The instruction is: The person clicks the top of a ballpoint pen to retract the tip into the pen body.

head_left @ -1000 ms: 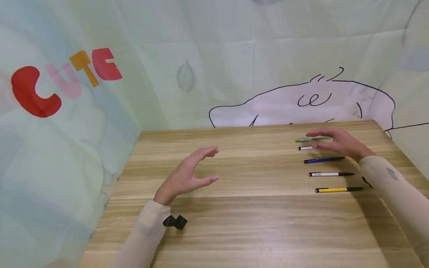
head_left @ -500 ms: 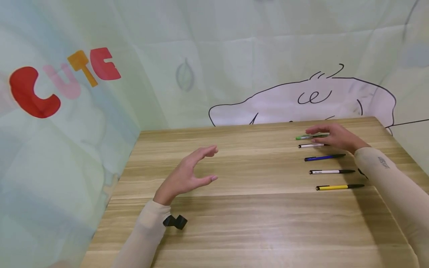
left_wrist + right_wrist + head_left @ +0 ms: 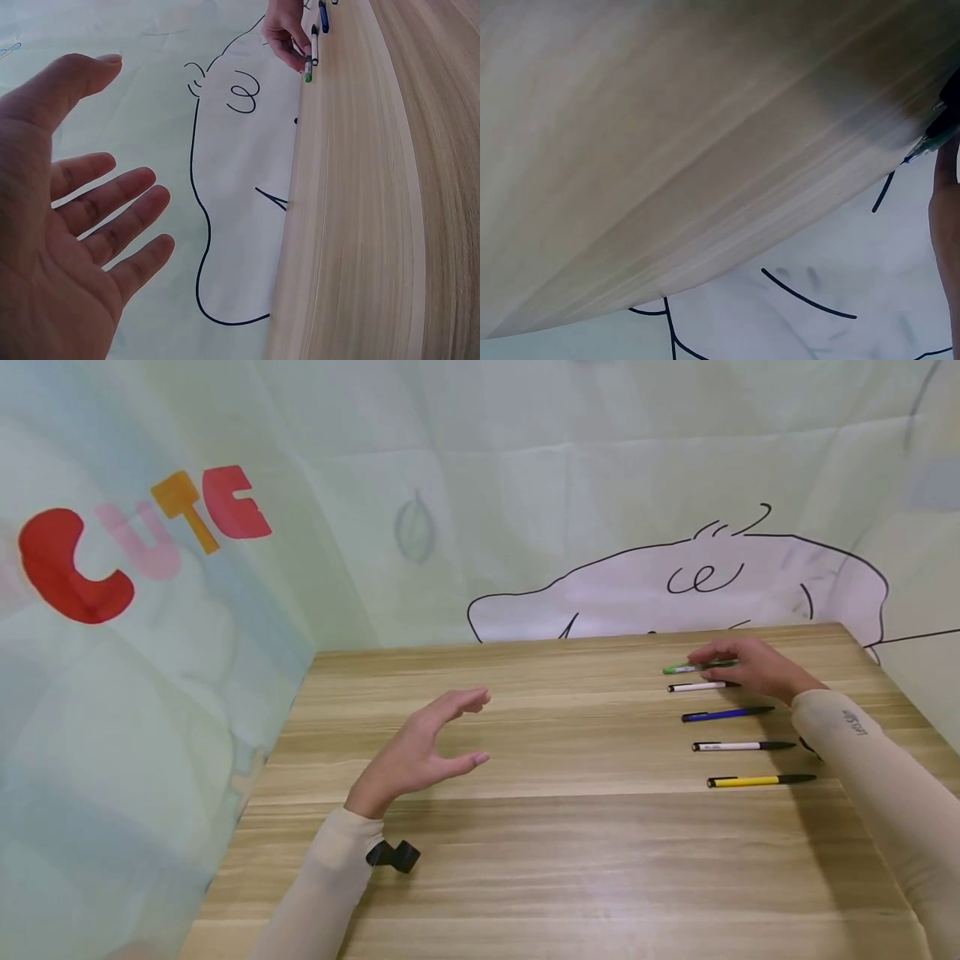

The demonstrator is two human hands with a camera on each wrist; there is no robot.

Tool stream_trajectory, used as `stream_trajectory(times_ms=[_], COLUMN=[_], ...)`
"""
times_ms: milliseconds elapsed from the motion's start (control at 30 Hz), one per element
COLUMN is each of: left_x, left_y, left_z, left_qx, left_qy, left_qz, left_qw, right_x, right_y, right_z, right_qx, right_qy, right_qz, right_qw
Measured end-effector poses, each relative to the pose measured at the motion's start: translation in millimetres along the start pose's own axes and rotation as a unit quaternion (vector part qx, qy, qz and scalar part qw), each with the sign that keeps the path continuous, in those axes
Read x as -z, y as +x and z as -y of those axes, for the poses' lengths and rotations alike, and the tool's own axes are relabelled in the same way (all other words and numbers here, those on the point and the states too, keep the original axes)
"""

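Observation:
At the far right of the table my right hand (image 3: 757,667) pinches a green pen (image 3: 678,669) between thumb and fingers, close over the wood. The left wrist view shows the pen's green end (image 3: 308,75) sticking out past those fingers. In the right wrist view the pen's pointed tip (image 3: 919,152) appears at the right edge. Just in front of it lies a white pen (image 3: 690,688), partly covered by the right hand. My left hand (image 3: 412,750) hovers over the left half of the table, fingers and thumb spread apart, holding nothing.
A blue pen (image 3: 722,715), another white pen (image 3: 731,746) and a yellow pen (image 3: 750,782) lie in a column nearer me. The wooden table (image 3: 570,860) ends at a printed cloth (image 3: 555,510) behind and on the left.
My right hand has moved slightly left and back, its thumb and fingers closing on the green pen. The left hand has stayed put.

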State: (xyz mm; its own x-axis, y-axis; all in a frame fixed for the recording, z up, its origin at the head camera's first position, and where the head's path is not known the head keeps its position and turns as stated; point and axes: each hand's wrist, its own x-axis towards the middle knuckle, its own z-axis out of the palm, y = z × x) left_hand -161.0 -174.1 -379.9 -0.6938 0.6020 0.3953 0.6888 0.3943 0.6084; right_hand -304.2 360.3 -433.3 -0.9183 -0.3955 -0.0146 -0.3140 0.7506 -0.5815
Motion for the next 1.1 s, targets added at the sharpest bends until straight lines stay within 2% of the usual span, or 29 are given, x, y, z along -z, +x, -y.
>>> stream_trajectory(times_ms=[133,333,733,933,1100], left_x=[-0.4,0.1,0.4,-0.6,-1.3], left_y=[0.0,-1.4,-2.0,-0.8,-0.5], left_z=[-0.1,1.2,2.8,2.9,2.4], left_qx=[0.003,0.01,0.008,0.004,0.007], left_qy=[-0.003,-0.003,0.004,0.006,0.003], left_qz=[0.003,0.007,0.005,0.002,0.003], left_qw=[1.0,0.9999,0.9999,1.0,1.0], right_x=[-0.3,-1.2,1.1,2.3,2.8], right_y=[0.8,2.0,5.5,4.7,2.9], right_z=[-1.2,-1.4,-0.6,2.7,3.9], right_qx=[0.017,0.041,0.085,0.064,0.062], right_qy=[-0.02,-0.022,-0.063,-0.063,-0.073], right_qz=[-0.013,-0.018,-0.008,0.01,0.007], right_qw=[1.0,0.999,0.994,0.996,0.995])
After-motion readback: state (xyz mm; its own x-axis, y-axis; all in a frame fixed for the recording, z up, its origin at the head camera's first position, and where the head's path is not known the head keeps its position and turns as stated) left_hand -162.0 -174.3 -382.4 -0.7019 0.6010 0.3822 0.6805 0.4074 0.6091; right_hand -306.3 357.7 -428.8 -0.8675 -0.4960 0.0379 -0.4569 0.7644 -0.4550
